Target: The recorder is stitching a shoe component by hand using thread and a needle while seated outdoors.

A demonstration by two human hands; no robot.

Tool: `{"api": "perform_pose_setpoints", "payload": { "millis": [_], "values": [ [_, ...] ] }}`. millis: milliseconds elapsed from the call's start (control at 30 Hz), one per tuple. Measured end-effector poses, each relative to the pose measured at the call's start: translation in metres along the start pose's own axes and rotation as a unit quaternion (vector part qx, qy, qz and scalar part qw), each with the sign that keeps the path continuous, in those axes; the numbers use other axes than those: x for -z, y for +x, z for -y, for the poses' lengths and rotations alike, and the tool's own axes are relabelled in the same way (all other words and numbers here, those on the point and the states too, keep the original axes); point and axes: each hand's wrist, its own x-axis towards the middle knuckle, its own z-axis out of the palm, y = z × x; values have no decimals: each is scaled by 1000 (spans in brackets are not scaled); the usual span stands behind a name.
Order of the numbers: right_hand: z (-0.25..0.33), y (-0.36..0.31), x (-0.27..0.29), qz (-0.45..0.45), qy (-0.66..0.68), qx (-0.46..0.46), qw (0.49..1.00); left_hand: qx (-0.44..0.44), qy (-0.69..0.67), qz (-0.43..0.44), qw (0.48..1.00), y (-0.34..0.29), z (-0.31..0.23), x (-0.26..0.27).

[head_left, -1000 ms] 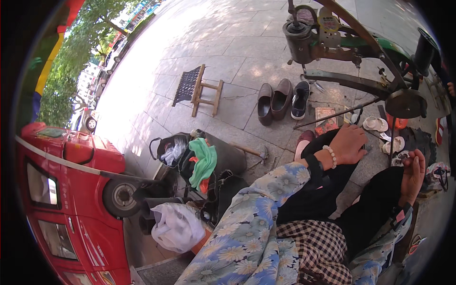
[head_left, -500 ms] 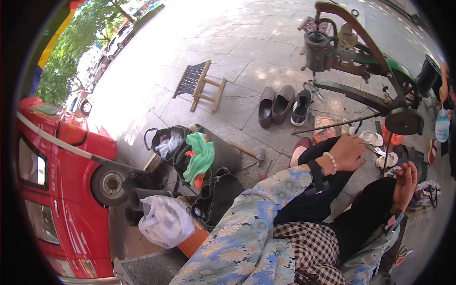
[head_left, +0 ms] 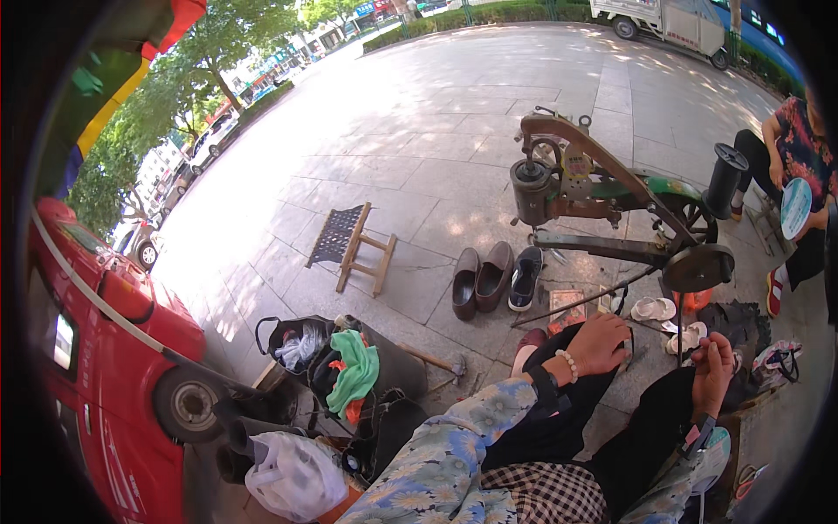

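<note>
A red vehicle (head_left: 113, 384) is cut off by the view's left rim; one wheel (head_left: 194, 409) shows, and the pale marks on its side are too small to read. Near the lower edge sits one white plastic bag (head_left: 295, 479), its contents hard to make out. Behind it, a green cloth (head_left: 353, 371) hangs over dark containers. One folding stool (head_left: 349, 240) stands alone on the pavement (head_left: 397, 175), and one hammer (head_left: 457, 365) lies nearer, its handle partly hidden. Two brown loafers (head_left: 480, 275) and one dark sneaker (head_left: 525, 278) stand in a row.

The left hand (head_left: 596, 342) rests on the left knee of the black trousers (head_left: 572, 410), fingers loosely bent; its underside is hidden, so I cannot tell whether it grips anything. Beyond the knees stands a hand-cranked sewing machine (head_left: 611, 188), a small yellow label (head_left: 576, 163) on its head, the print illegible. Two white shoes (head_left: 653, 308) lie near its base.

The right hand (head_left: 713, 374) is beside the right knee, fingers half curled; I cannot tell whether something small is between them. Scissors (head_left: 749, 480) lie near the lower right. Another person (head_left: 807, 144), cut off by the right rim, sits behind one printed hand fan (head_left: 795, 210).
</note>
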Motion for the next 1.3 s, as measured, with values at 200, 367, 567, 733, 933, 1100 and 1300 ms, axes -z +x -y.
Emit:
{"api": "perform_pose_setpoints", "payload": {
  "millis": [200,367,567,733,933,1100,1300],
  "values": [
    [-5,0,1,11,24,-3,1000,22,0,19,1000,-5,0,-2],
    [-4,2,3,0,14,-1,1000,25,12,24,999,-1,0,-1],
    [-5,3,5,-11,8,-2,1000,17,10,13,1000,-2,3,-6],
    [-5,3,6,-13,11,-3,1000,22,6,17,1000,-2,1,-4],
    [-6,2,7,-20,1,0,1000,26,16,30,999,-3,1,-4],
    [-6,1,6,-21,-10,6,1000,22,11,25,999,-3,1,-5],
    [-6,2,7,-19,-6,-2,1000,15,3,19,1000,-2,2,-5]
  ]
}}
